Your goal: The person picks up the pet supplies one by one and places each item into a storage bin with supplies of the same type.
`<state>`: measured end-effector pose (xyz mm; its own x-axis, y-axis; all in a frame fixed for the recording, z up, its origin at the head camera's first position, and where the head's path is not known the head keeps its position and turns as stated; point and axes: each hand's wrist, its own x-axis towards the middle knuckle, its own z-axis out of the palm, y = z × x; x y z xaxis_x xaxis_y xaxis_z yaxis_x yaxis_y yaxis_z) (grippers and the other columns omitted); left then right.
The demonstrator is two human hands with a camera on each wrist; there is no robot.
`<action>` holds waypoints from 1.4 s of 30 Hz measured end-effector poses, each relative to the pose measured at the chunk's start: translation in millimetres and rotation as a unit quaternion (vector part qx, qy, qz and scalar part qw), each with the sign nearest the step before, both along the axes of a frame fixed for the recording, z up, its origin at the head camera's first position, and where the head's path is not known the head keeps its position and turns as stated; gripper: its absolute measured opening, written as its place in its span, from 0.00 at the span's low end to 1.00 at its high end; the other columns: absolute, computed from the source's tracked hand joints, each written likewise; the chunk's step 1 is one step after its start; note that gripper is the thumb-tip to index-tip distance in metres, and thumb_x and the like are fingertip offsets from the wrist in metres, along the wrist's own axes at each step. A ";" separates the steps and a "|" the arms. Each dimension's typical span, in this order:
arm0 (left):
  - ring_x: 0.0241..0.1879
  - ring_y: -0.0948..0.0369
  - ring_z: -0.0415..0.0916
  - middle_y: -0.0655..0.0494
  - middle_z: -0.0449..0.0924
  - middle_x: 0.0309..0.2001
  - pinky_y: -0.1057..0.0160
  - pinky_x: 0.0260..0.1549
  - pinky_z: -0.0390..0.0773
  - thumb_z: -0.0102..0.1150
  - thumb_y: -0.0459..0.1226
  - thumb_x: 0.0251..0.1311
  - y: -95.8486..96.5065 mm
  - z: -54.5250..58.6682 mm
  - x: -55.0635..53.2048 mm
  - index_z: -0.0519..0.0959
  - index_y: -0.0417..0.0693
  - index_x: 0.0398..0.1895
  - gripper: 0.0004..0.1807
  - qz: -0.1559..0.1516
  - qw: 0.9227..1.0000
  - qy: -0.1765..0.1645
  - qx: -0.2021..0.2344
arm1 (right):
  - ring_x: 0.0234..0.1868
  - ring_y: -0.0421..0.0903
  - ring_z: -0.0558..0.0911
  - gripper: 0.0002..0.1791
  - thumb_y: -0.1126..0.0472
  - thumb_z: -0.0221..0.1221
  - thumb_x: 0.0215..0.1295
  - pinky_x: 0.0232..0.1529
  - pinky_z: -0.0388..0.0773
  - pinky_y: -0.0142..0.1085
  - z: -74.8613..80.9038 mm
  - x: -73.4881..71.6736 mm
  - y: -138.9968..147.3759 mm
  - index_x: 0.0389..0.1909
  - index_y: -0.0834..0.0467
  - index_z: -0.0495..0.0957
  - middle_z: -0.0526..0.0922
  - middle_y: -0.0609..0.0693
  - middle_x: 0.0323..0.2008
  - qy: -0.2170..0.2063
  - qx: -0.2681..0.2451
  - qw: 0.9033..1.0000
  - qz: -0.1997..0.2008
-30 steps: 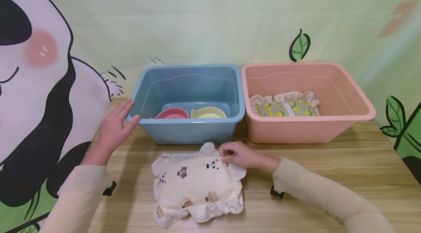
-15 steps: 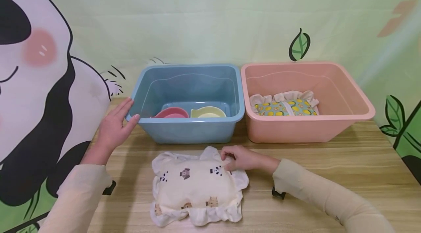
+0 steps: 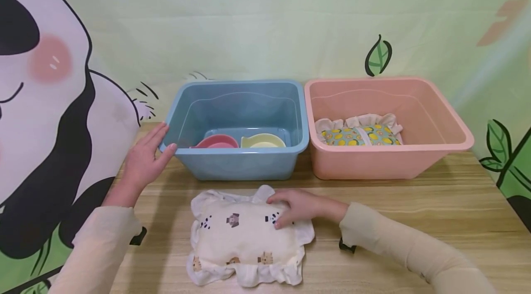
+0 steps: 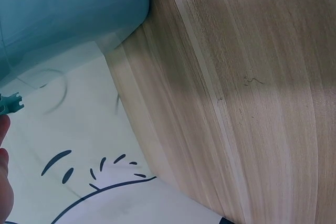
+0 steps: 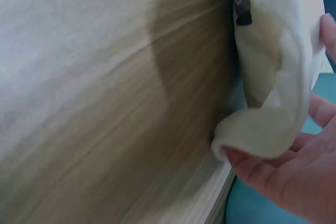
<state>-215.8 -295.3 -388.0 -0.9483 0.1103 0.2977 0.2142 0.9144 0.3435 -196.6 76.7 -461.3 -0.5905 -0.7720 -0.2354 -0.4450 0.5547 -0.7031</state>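
Note:
A small cream pillow with a white ruffled border and animal-face prints lies flat on the table. My right hand grips its far right corner, thumb and index finger spread apart over the cloth. Seen by the right wrist camera, fingers curl at the ruffle, with the thumb higher along the pillow. At the left end of the blue bin, my left hand rests on the rim with its fingers straight. Only a sliver of it shows in the left wrist view.
Inside the blue bin are a red bowl and a pale yellow bowl. Beside it stands a pink bin, holding a ruffled lemon-print pillow. A printed cloth backdrop hangs behind both bins.
My right hand has loosened its pinch on the pillow's corner, which dropped slightly, and has moved farther over the cloth with thumb and index finger wider apart. The left hand has stayed put.

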 end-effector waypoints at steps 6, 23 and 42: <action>0.61 0.42 0.58 0.46 0.57 0.65 0.38 0.53 0.60 0.42 0.52 0.60 0.5 0.3 0.4 0.59 0.47 0.64 0.32 -0.003 1.000 0.005 0.000 | 0.56 0.48 0.70 0.34 0.45 0.64 0.46 0.58 0.65 0.41 -2.1 4.5 -7.0 0.54 0.57 0.71 0.71 0.53 0.55 0.037 0.036 0.999 -0.001; 0.61 0.42 0.58 0.46 0.57 0.65 0.38 0.53 0.59 0.43 0.52 0.60 1.5 1.7 1.3 0.59 0.47 0.64 0.31 -0.005 1.000 0.004 0.000 | 0.39 0.41 0.76 0.15 0.55 0.64 0.47 0.43 0.72 0.33 -4.7 13.9 -15.7 0.37 0.56 0.80 0.79 0.46 0.35 0.100 -0.012 0.995 -0.019; 0.61 0.41 0.57 0.47 0.56 0.66 0.36 0.53 0.59 0.42 0.52 0.61 1.6 2.1 0.4 0.58 0.48 0.65 0.32 -0.001 1.000 -0.004 0.004 | 0.22 0.35 0.66 0.07 0.61 0.61 0.51 0.25 0.62 0.25 2.2 9.6 -15.2 0.19 0.53 0.73 0.66 0.38 0.17 0.045 -0.056 0.996 -0.049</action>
<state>-215.4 -293.6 -386.0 -0.9506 0.1096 0.2904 0.2128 0.9113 0.3526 -187.0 61.5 -459.1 -0.6788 -0.7284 -0.0936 -0.4575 0.5191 -0.7219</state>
